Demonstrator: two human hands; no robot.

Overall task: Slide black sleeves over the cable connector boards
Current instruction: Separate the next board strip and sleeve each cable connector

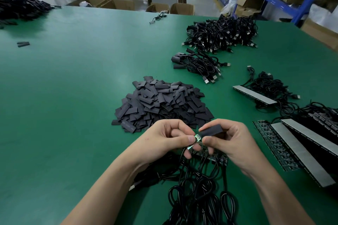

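Right, I've got the little green connector board (198,137) pinched in my left hand (170,139), thumb on top and fingers curled beneath, so its free end sticks out to the right. My right hand (232,142) pinches one black sleeve (212,129) between thumb and forefinger, I reckon to hold its mouth open. That mouth sits right at the board's tip; whether it's on yet I can't tell. The cables (192,204) trail down toward the near edge of the surface (73,87), clear of the sleeve's path. The heap of spare sleeves (161,104) lies just beyond my hands, an easy reach. A bundle that looks already sleeved (199,65) sits further off toward the far right corner, apart from the undone ones. Next, I'd say: line up and push.
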